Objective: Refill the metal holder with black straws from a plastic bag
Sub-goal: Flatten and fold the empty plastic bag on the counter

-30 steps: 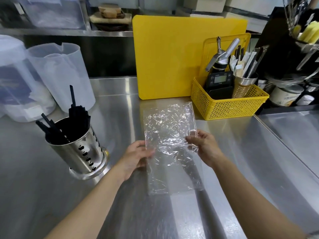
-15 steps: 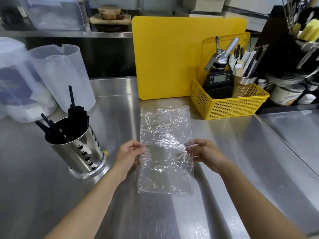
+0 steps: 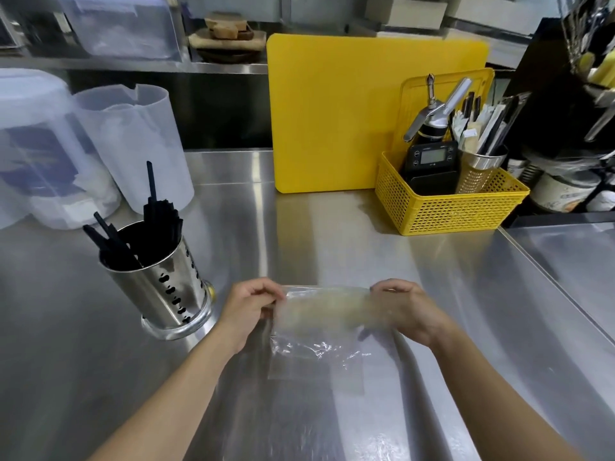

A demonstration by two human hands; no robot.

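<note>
A perforated metal holder [image 3: 163, 287] stands at the left of the steel counter, tilted slightly, packed with black straws [image 3: 146, 227]. In front of me lies a clear plastic bag [image 3: 316, 341], empty and crumpled, its far half folded toward me. My left hand [image 3: 249, 307] pinches the bag's left edge at the fold. My right hand [image 3: 402, 311] pinches the right edge. The folded part is blurred by motion.
A yellow cutting board [image 3: 359, 111] leans upright at the back. A yellow basket [image 3: 446, 204] with a scale, a whipper and a utensil cup stands at the right. Two translucent plastic jugs [image 3: 133, 144] stand behind the holder. The counter's right edge [image 3: 545, 277] borders a lower steel surface.
Both hands drew the bag nearer and folded its far half over toward me; a second ago it lay stretched out flat on the counter.
</note>
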